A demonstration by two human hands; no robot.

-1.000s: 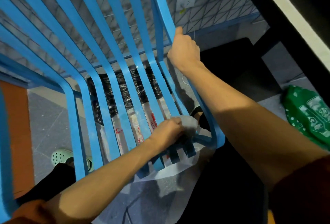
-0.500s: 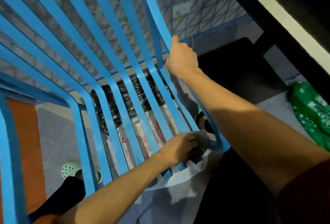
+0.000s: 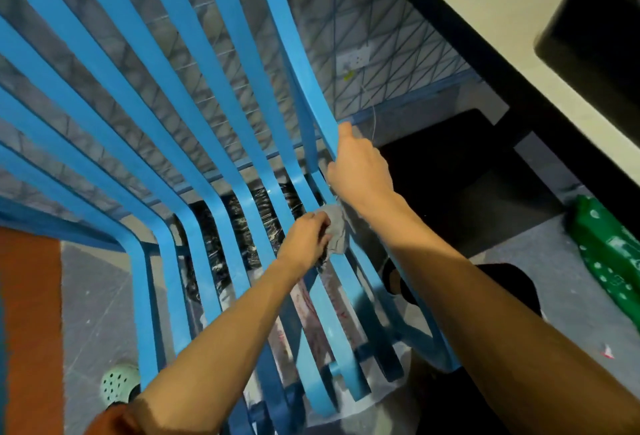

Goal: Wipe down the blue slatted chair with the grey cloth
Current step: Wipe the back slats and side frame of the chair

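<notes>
Since a second ago the left hand (image 3: 304,240) has travelled with the grey cloth (image 3: 337,230) from the front edge of the seat up along the slats. It now sits near the bend where the seat turns into the backrest, just below the right hand (image 3: 360,171). The view has also swung a little, so the backrest fills more of the upper left.

The left hand's fingers are curled tight round the bunched cloth and press it against one of the right-hand slats of the blue chair (image 3: 147,296). Part of the cloth sticks out to the right of the knuckles. The right hand is clamped on the outermost right slat, fingers wrapped round it and the thumb lying up along its edge. Both bare forearms reach in from the bottom of the view, with a rust-coloured sleeve (image 3: 110,420) at the left elbow.

Through the gaps in the seat a black, plastic-wrapped bundle (image 3: 242,226) shows on the grey floor (image 3: 97,296), with a pale plastic sheet (image 3: 384,396) under the front of the chair. A mint-green clog (image 3: 119,384) shows at the lower left, beside an orange-red strip (image 3: 31,313) of flooring. A green printed bag (image 3: 613,258) lies on the floor at the right. Above it runs a white worktop (image 3: 485,1) with a black edge, and a dark object (image 3: 595,29) stands on it. A wall socket (image 3: 356,58) sits on the patterned wall behind the chair.
</notes>
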